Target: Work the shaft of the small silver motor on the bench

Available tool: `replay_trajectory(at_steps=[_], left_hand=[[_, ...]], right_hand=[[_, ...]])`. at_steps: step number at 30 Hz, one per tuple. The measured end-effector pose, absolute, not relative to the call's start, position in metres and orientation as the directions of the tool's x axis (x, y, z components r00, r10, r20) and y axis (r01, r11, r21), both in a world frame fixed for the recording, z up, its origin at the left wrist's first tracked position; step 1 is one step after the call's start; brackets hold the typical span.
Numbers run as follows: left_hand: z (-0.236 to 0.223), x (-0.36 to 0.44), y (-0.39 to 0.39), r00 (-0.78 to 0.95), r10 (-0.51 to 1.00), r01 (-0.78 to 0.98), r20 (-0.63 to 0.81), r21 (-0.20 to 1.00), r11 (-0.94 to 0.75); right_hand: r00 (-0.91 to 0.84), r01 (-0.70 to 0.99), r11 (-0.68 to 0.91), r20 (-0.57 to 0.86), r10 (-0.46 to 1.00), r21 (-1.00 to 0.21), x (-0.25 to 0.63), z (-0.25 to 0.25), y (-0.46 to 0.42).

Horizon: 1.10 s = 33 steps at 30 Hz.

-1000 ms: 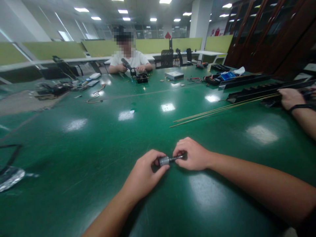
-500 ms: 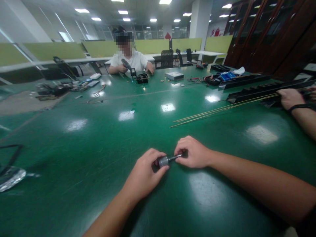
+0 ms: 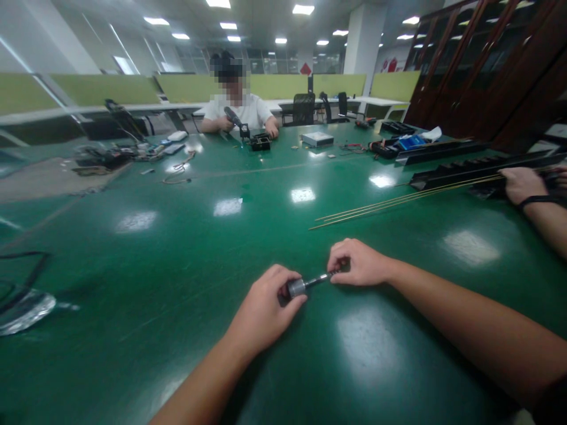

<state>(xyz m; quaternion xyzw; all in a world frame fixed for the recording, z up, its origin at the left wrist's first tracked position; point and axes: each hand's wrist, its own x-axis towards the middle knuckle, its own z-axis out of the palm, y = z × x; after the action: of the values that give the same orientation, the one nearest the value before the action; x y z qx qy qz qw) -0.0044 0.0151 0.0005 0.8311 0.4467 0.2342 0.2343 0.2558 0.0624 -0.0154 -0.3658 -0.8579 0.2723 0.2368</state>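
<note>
My left hand (image 3: 266,304) is wrapped round a short grey metal cylinder (image 3: 297,287) with a dark rear part, low over the green table (image 3: 177,295). From the cylinder's right end sticks out a thin shiny rod (image 3: 318,279). On the rod's far end, the thumb and fingers of my right hand (image 3: 359,262) pinch a small dark ribbed piece (image 3: 335,273), perhaps a spring. The cylinder, rod and dark piece lie in one line, slanting slightly up to the right. My palms and fingers hide parts of them.
Beyond my right hand lie several thin brass-coloured rods (image 3: 372,206), with a co-worker's hand (image 3: 525,184) at their right end. Black trays (image 3: 456,171) stand there. Across the table, a person (image 3: 239,109) handles a black device (image 3: 260,141). Electronic parts (image 3: 110,154) lie far left.
My right hand has drawn away to the right and slightly up from my left hand, so more of the thin rod shows between them. My left hand keeps its hold on the cylinder.
</note>
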Motion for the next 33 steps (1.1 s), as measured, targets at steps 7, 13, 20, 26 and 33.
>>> replay_trajectory(at_steps=[7,13,20,26,33], left_hand=[[-0.001,-0.004,0.017,0.488,0.855,0.619,0.174,0.621,-0.480],[-0.002,-0.005,0.017,0.492,0.850,0.610,0.190,0.621,-0.492],[-0.002,-0.004,0.016,0.484,0.858,0.622,0.172,0.622,-0.475],[0.000,-0.003,0.016,0.476,0.866,0.634,0.152,0.624,-0.457],[0.002,-0.001,0.017,0.454,0.877,0.637,0.155,0.632,-0.442]], right_hand=[[-0.625,0.473,0.592,0.225,0.748,-0.653,0.252,-0.016,0.060],[-0.621,0.470,0.599,0.239,0.746,-0.648,0.249,-0.015,0.059],[-0.588,0.482,0.563,0.228,0.776,-0.671,0.243,-0.013,0.055],[-0.556,0.517,0.523,0.199,0.807,-0.678,0.245,-0.014,0.055],[-0.563,0.521,0.593,0.275,0.779,-0.613,0.233,-0.016,0.051]])
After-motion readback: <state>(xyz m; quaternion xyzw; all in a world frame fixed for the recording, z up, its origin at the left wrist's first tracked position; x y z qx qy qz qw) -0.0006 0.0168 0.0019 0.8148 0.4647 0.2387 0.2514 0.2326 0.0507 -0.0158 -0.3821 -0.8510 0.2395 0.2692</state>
